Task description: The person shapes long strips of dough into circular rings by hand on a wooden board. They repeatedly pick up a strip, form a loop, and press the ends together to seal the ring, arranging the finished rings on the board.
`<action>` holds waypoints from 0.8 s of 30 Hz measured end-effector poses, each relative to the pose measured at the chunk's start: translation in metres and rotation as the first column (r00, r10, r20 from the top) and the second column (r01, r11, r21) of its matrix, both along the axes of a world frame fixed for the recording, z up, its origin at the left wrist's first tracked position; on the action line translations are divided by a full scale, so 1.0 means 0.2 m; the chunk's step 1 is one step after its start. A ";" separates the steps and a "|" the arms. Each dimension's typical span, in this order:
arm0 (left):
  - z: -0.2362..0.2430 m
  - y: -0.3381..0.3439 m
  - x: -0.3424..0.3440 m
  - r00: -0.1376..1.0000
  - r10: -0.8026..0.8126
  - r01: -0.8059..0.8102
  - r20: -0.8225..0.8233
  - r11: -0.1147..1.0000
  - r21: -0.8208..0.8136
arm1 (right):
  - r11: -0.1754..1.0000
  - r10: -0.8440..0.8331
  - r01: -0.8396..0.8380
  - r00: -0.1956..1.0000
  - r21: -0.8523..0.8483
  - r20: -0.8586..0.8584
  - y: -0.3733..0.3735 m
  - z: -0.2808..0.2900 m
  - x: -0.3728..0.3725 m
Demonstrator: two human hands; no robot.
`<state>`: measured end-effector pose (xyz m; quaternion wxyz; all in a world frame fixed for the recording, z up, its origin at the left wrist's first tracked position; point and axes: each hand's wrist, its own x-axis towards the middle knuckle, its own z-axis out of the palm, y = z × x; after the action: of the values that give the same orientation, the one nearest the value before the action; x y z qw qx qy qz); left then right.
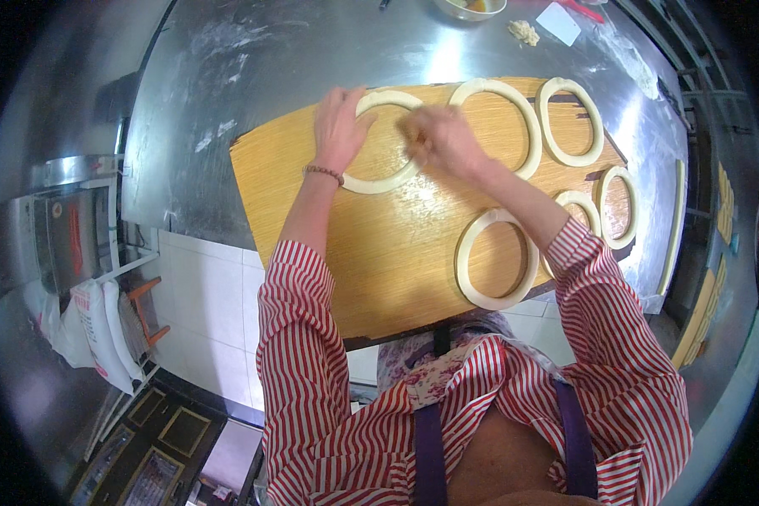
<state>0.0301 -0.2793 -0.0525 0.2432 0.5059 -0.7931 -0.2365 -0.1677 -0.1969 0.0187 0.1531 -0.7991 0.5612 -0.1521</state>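
A pale dough ring [381, 186] lies near the far left of a yellow wooden board [379, 261]. My left hand [339, 131] closes over the ring's left side, its thumb reaching toward the inside. On the right side of the same ring is my right hand [449, 139], fingers curled and partly blurred; it hides that stretch of dough. Right beside it lies a second dough ring [481, 85], with another ring [597, 126] farther right. Nearer me sits a ring [464, 261], and my right forearm partly covers one more behind it [594, 215].
The board rests on a metal table [202, 110] dusted with flour. At the far edge are a bowl [472, 8], a dough lump [524, 33] and a white scraper [558, 24]. White sacks [101, 329] stand on a low rack at left.
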 end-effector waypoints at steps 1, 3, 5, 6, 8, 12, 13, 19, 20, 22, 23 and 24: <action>-0.01 -0.03 -0.03 0.999 -0.039 0.039 -0.017 0.999 0.006 | 0.998 0.062 -0.062 0.998 -0.018 -0.026 0.06 0.00 0.04; -0.04 -0.08 -0.05 0.997 -0.068 0.069 -0.033 0.997 0.036 | 0.978 0.199 -0.191 0.975 0.084 -0.096 0.14 -0.04 0.10; -0.06 -0.13 -0.05 0.997 -0.065 0.067 -0.033 0.995 0.078 | 0.970 0.245 -0.244 0.960 0.023 -0.136 0.17 -0.06 0.10; -0.07 -0.15 -0.05 0.999 -0.049 0.050 -0.018 0.996 0.072 | 0.962 0.268 -0.272 0.951 -0.007 -0.157 0.18 -0.07 0.09; -0.03 -0.15 -0.04 1.000 -0.016 0.014 0.019 0.998 0.060 | 0.960 0.277 -0.268 0.948 0.081 -0.153 0.20 -0.02 0.05; 0.00 -0.06 0.00 0.976 0.092 -0.083 -0.198 0.995 0.054 | 0.992 0.108 -0.101 0.990 0.076 -0.089 0.19 0.01 -0.01; 0.06 -0.04 0.01 0.960 0.138 -0.115 -0.244 0.988 0.106 | 0.999 0.015 -0.012 0.998 0.041 -0.054 0.17 0.01 -0.02; 0.55 0.09 -0.02 0.425 0.421 -0.122 -0.801 0.904 0.410 | 0.951 -0.277 0.269 0.961 -0.153 -0.030 -0.07 -0.12 -0.02; 0.66 0.11 -0.02 0.343 0.440 -0.100 -0.830 0.895 0.434 | 0.957 -0.287 0.281 0.954 -0.076 -0.086 -0.12 -0.13 -0.04; 0.84 0.16 0.06 0.478 0.370 0.183 -0.797 0.845 0.502 | 0.946 -0.293 0.315 0.932 0.080 -0.212 -0.16 -0.15 -0.06; 0.95 0.19 0.11 0.533 0.319 0.312 -0.783 0.786 0.533 | 0.962 -0.271 0.274 0.952 0.007 -0.144 -0.16 -0.13 -0.05; 1.09 0.25 0.14 0.599 0.158 0.395 -0.785 0.794 0.462 | 0.969 -0.242 0.237 0.967 -0.065 -0.079 -0.15 -0.11 -0.03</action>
<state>0.0571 -0.2298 0.1646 0.3794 0.3392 -0.5185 -0.6872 -0.1742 -0.2266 -0.0041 0.0872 -0.7353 0.6551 -0.1505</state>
